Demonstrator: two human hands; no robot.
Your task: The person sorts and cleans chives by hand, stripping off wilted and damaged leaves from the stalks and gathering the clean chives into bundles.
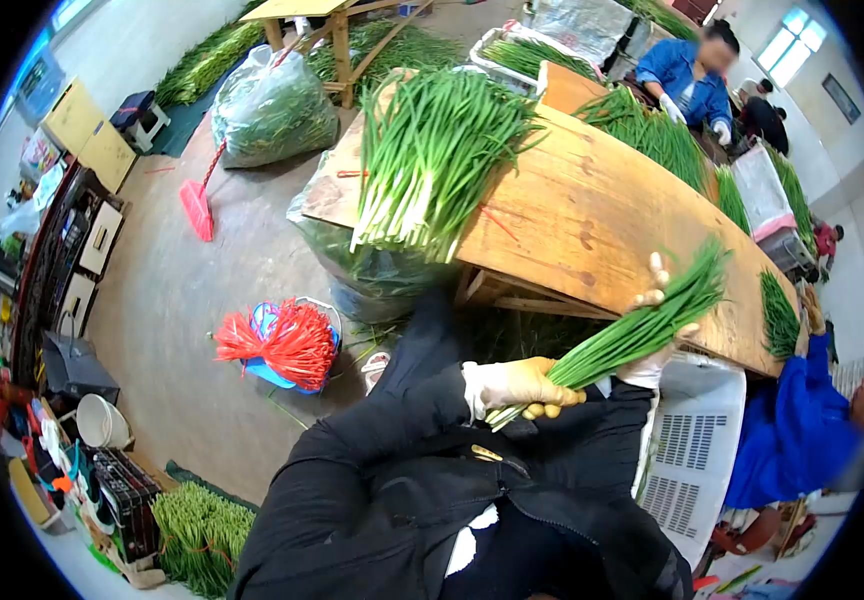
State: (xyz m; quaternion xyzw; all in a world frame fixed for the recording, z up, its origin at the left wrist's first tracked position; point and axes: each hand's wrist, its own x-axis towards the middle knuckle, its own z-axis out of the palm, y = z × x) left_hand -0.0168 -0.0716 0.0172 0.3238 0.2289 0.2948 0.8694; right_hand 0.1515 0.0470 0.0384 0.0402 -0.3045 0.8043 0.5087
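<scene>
A bunch of long green chives (642, 335) is held at a slant in front of my chest, its pale stem ends low on the left and its leaf tips up over the table. My left hand (524, 388), in a yellow-coated glove, is closed around the stems near their pale ends. Further up the bunch is my right hand (660, 345), also gloved. It grips the leafy part from behind, with fingertips showing above the leaves and its palm mostly hidden. A large pile of chives (442, 150) lies on the wooden table (592, 210) ahead.
Red ties (287, 345) fill a blue container at my left. A white plastic crate (692, 450) stands close on my right. Stuffed plastic bags (274, 110) and a pink dustpan (197, 208) are on the floor. Co-workers sit across the table and at right, one in a blue sleeve (787, 430).
</scene>
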